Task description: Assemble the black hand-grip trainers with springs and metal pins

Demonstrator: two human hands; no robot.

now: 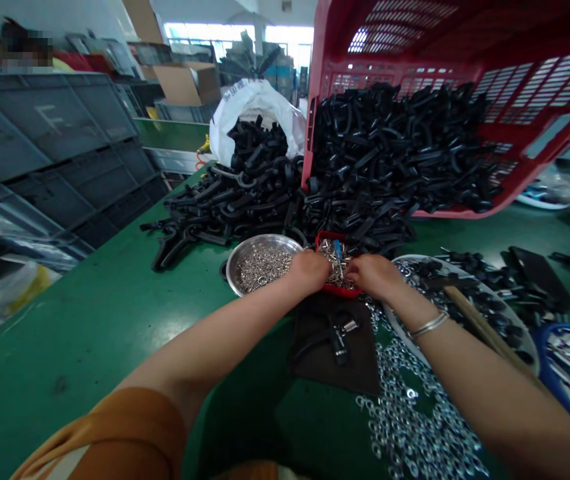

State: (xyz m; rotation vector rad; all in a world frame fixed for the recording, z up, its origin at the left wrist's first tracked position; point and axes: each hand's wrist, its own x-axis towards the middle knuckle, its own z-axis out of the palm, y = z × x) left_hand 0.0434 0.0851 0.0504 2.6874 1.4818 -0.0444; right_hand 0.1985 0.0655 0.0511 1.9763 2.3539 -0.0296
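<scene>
Both hands meet at a small red tray [341, 291] filled with small silver metal pins [339, 259] and a blue piece [337, 249]. My left hand [313, 269] is curled at the tray's left side; what its fingers hold, if anything, is hidden. My right hand [373, 273] is at the right side, fingertips drawn together among the pins; anything between them is too small to name. Left of the tray sits a steel bowl [232, 267] of small metal parts. In front, a black plastic part with a spring [339, 341] lies on a dark mat [315, 379].
Black plastic parts [249, 200] are heaped behind, spilling from a tipped red crate [519, 200] and a white sack [219, 130]. Loose metal rings [405, 413] cover the front right. A white tray [527, 340] and blue bowl [545, 353] stand right; grey crates [49, 127] left.
</scene>
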